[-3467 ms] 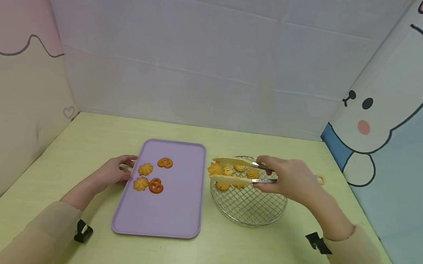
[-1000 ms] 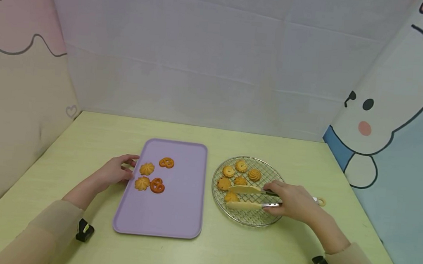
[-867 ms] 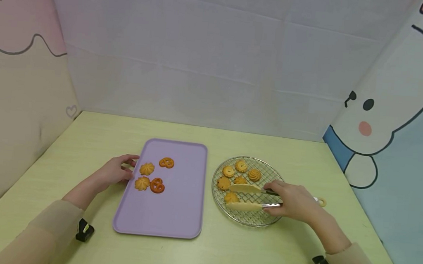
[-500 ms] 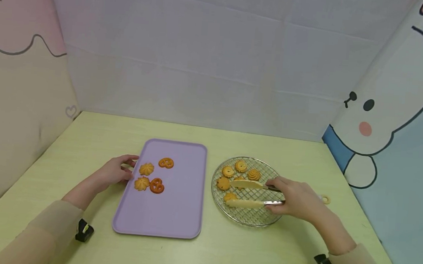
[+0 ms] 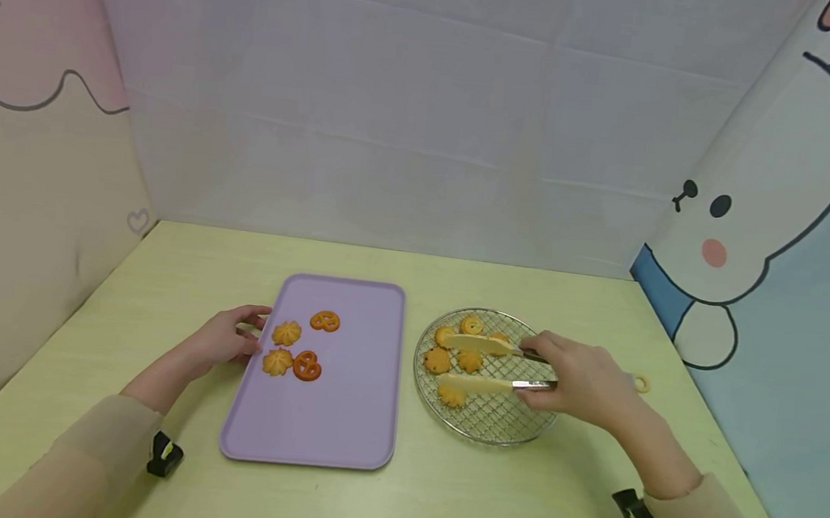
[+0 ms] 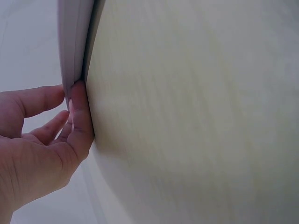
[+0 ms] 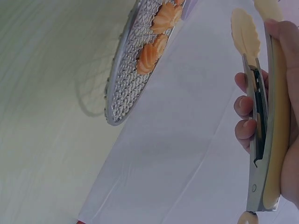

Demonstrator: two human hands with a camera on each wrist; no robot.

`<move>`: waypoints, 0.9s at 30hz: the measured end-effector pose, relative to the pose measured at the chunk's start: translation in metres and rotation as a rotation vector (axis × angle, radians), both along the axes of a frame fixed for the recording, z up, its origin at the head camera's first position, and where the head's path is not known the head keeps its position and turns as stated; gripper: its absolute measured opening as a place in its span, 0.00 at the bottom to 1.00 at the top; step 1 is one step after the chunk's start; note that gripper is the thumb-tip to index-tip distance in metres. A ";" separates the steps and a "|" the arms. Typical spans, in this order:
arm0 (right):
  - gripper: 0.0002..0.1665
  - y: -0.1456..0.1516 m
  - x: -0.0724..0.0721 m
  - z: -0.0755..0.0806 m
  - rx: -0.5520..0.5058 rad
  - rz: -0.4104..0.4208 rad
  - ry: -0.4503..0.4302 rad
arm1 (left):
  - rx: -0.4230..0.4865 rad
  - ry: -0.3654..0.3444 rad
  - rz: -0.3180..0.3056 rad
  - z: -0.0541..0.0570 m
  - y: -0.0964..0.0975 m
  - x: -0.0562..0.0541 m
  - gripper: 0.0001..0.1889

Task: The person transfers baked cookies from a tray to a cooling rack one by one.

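My left hand (image 5: 224, 337) pinches the left rim of a lilac tray (image 5: 336, 428); in the left wrist view, fingers and thumb meet at that rim (image 6: 72, 51). On the tray lie two flower-shaped cookies, one of them a ribbed cookie (image 5: 278, 361), and two pretzels, including a reddish pretzel (image 5: 306, 366). My right hand (image 5: 588, 385) grips cream-tipped metal tongs (image 5: 478, 384), their arms spread apart above a round wire rack (image 5: 497, 424). Several cookies sit on the rack, among them a flower-shaped cookie (image 5: 469, 362) in the gap between the tong tips. The upper tong tip partly covers a swirl cookie (image 5: 499, 337).
Tray and rack stand side by side on a pale yellow table (image 5: 395, 509). A white sheet (image 5: 411, 128) rises behind the table, with printed walls at left and right. The tongs' ring end (image 5: 641, 383) sticks out past my right hand.
The right hand carried the spread tongs from the rack's far left toward me, then back away a little over the middle cookies. The left hand stays at the tray.
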State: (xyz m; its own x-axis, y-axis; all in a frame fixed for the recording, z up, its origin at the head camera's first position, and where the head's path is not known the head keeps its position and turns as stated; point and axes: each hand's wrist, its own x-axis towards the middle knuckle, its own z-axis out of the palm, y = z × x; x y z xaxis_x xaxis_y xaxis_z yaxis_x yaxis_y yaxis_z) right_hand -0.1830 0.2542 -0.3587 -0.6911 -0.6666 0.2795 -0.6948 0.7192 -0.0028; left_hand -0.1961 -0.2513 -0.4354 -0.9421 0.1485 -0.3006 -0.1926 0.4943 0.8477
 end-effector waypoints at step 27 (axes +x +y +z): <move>0.37 -0.050 -0.005 0.030 -0.044 -0.037 -0.011 | 0.020 0.001 -0.007 -0.001 -0.001 0.000 0.35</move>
State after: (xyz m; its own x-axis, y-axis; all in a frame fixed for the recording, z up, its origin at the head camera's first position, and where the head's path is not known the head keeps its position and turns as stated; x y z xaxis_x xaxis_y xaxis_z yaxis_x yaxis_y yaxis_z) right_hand -0.1882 0.2040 -0.3289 -0.7182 -0.6276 0.3006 -0.6675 0.7434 -0.0427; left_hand -0.1963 -0.2524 -0.4361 -0.9411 0.1613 -0.2971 -0.1885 0.4790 0.8573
